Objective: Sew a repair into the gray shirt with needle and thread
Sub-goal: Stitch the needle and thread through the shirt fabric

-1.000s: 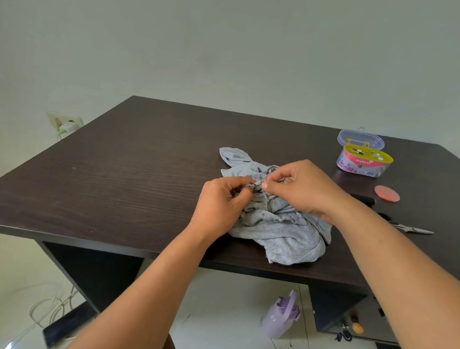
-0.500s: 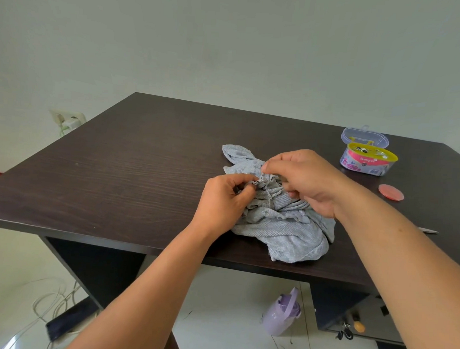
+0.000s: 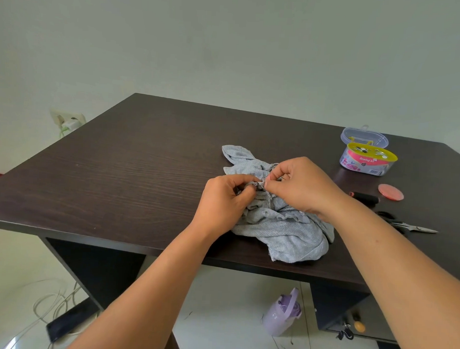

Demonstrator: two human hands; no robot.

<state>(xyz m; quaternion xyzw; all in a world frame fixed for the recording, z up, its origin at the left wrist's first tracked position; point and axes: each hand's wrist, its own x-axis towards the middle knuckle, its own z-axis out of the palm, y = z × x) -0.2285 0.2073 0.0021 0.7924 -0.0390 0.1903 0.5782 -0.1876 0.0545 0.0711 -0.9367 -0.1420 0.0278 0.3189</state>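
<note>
Obscured and unresolved items, head view

Needle too small to resolve between the right hand (image 3: 302, 187) fingertips; thread seen only as a dark fleck. Left hand (image 3: 222, 202) covers the gray shirt (image 3: 279, 225) fold it pinches. Right forearm hides the scissors (image 3: 414, 227) handles and part of the black spool (image 3: 365, 198).

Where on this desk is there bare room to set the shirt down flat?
The desk's whole left half, from the gray shirt to the left edge, is bare, as is the far strip behind the shirt. The right side is crowded: sewing kit, pink disc, black spool, scissors.
</note>
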